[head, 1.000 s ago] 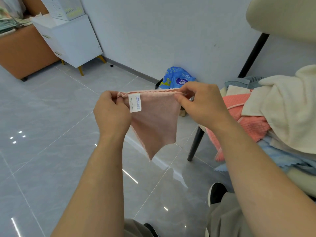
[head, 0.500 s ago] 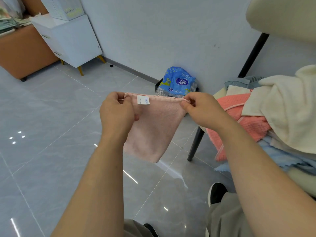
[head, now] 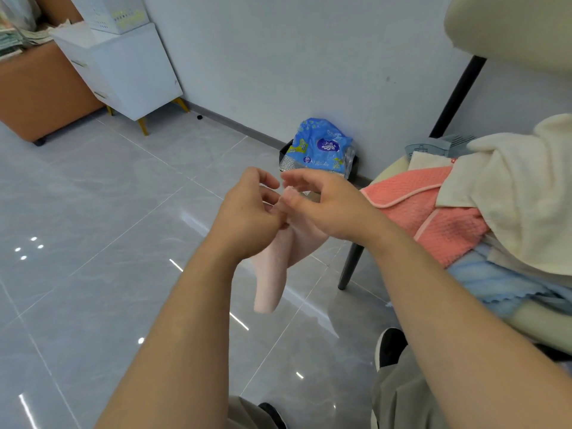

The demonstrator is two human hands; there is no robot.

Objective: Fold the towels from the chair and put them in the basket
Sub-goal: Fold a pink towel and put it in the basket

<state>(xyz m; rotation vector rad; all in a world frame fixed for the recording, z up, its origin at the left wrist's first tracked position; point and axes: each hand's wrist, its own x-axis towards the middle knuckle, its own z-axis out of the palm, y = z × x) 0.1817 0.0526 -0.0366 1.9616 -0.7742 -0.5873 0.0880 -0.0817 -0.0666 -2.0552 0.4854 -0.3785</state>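
hands joined: left hand (head: 247,218) meets right hand (head: 331,209); pink towel (head: 272,280) now doubled

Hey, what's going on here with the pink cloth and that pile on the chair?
A person is folding a pale pink towel in mid-air. The left hand and right hand meet at its top edge, both pinching it, and the rest hangs down doubled over. A coral towel, a cream towel and a light blue towel lie piled on the chair, not yet folded.
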